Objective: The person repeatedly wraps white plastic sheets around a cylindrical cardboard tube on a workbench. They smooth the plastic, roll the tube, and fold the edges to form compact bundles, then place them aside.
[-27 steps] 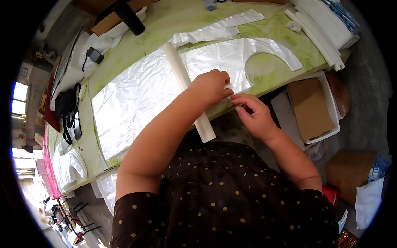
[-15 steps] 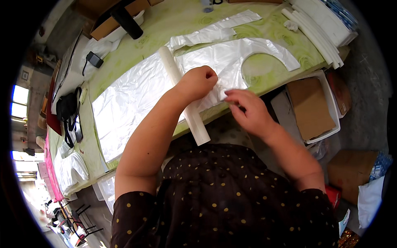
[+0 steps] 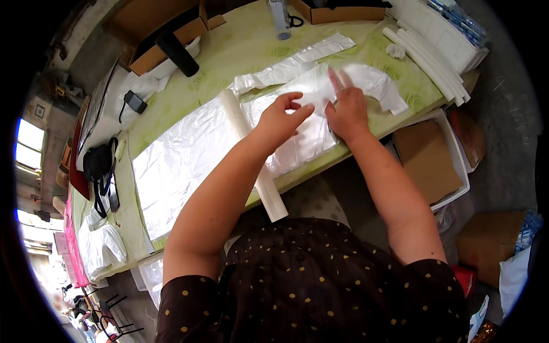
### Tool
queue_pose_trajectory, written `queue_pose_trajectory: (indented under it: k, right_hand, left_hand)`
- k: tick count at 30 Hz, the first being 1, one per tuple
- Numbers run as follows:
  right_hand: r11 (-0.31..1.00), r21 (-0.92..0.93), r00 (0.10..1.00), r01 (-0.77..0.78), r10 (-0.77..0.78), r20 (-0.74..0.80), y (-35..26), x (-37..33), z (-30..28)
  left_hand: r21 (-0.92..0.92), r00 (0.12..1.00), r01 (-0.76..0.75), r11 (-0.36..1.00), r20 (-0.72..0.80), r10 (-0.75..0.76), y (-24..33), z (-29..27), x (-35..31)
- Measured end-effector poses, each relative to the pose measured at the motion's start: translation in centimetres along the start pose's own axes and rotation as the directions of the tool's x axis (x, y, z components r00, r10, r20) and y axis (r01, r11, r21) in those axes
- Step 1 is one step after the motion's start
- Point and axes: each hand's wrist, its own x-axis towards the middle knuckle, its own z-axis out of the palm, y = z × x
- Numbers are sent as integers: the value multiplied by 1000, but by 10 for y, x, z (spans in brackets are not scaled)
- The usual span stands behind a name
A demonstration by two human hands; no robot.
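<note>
A thin white plastic sheet (image 3: 180, 163) lies spread over the table, its curved right end crinkled and blurred. Across it rests a long off-white tube (image 3: 271, 197), the near end jutting past the table edge. Just right of the tube, my left hand (image 3: 281, 121) hovers over the plastic with its fingers apart and nothing visible in them. Facing it, my right hand (image 3: 349, 111) is over the plastic's right part, fingers stretched away from me and partly smeared by motion. Beyond both hands lies a narrow plastic strip (image 3: 297, 60).
White rolls (image 3: 426, 66) lie at the table's right end. A clear bottle (image 3: 280, 20), a black cylinder (image 3: 177, 54) and an open cardboard box (image 3: 140, 43) stand at the back. To the left is a black bag (image 3: 98, 163). Below right sits a bin (image 3: 466, 177) holding cardboard.
My right hand has moved away from me onto the plastic, its fingers stretching out. My left hand has loosened from a closed grip to spread fingers. The curved cutout in the plastic is now partly covered.
</note>
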Motion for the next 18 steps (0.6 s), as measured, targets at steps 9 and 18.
queue_pose_trajectory:
  k: [9, 18]
  right_hand:
    - [988, -155, 833, 11, 76, 547, 3, 9, 1]
    - [344, 822, 746, -454, 652, 139, 34, 7, 4]
  left_hand:
    - [-582, 978, 4, 813, -168, -125, 13, 18, 52]
    - [-563, 895, -252, 787, -445, -32, -52, -167, -97]
